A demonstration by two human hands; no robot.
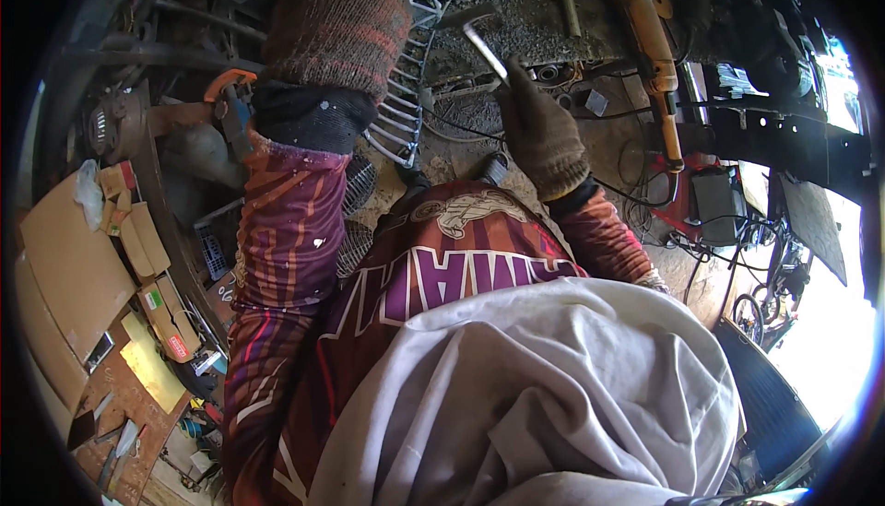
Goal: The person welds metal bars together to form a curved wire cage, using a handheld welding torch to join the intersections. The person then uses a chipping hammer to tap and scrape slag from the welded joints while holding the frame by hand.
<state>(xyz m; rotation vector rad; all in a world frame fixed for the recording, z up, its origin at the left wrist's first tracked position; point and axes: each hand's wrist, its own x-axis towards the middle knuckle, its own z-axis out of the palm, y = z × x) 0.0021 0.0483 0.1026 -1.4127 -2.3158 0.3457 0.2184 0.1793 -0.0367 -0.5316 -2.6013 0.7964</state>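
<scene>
the curved metal grille (398, 111) lies beside and partly behind the gloved left hand (339, 25); the fingers of this hand are hidden, so i cannot tell if they grip it. the right hand (542, 133) is closed around the handle of a hammer (485, 52). the bars seem already joined, so i judge the forming is mostly done; how much hammering is left, i cannot tell. the shirt (433, 220) bears big purple, white-edged letters; a small carton (164, 314) has printed labels.
</scene>
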